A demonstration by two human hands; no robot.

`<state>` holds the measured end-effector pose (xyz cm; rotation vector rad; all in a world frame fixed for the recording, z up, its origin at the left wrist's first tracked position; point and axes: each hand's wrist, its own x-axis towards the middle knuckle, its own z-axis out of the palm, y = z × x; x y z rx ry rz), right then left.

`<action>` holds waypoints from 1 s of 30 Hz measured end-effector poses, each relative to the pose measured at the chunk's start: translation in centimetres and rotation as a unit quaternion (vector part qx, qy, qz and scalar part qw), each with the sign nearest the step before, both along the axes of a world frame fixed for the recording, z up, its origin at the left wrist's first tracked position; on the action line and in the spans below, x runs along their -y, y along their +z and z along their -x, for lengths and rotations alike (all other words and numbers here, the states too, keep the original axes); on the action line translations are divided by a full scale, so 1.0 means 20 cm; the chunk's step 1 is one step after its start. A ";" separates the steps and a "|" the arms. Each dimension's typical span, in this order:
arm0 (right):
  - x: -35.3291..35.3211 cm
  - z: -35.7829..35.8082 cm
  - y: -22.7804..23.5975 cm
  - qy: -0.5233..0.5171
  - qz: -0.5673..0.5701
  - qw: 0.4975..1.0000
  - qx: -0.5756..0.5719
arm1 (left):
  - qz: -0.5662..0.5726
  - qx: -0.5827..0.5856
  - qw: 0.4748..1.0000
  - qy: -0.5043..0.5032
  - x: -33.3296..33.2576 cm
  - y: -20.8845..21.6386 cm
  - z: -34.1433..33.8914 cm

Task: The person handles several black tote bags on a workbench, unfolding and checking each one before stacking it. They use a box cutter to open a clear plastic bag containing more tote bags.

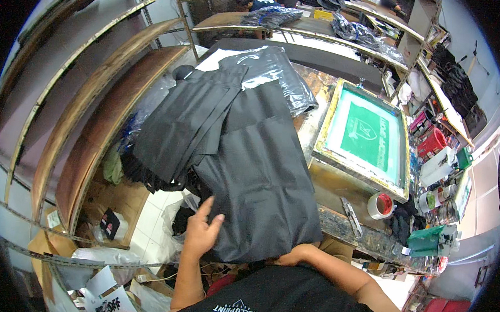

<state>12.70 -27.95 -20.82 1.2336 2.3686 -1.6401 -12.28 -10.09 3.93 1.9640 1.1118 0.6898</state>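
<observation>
Several wooden shelves (104, 116) curve up on my far left. Next comes a fanned stack of black pieces (176, 116), overlapping in uneven layers, with the big black sheet (260, 179) lying just beside it and partly under it. My left hand (202, 232) is at the sheet's left edge, thumb and fingers spread apart, gripping nothing that I can see.

The sheet lies straight in front of me, its near edge close to my shirt. It looks like thin fabric, so I judge it light and limp, with just enough stiffness to keep its creases; it should bend easily rather than break, though loose layers could slide over one another. I would take hold at the two near corners, pinching the full thickness so that the middle doesn't sag.

Beyond it rests a bundle in clear plastic (292, 82). My right hand (295, 255) is at the near edge, fingers partly hidden, so I can't tell whether they pinch it. Farther right are a utility knife (352, 218), a framed green screen (348, 146) and a tape roll (372, 208).
</observation>
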 end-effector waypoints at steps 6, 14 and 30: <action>-0.01 0.01 -0.01 -0.094 -0.140 0.985 -0.027 | 0.008 0.039 0.964 -0.263 0.14 0.34 -0.26; -0.10 0.07 0.73 -0.095 -0.080 0.992 -0.019 | -0.023 0.176 0.984 0.024 -0.19 0.40 -0.14; -0.21 0.09 1.05 -0.328 -0.233 0.881 -0.251 | 0.053 0.103 0.981 0.157 -2.22 0.21 0.39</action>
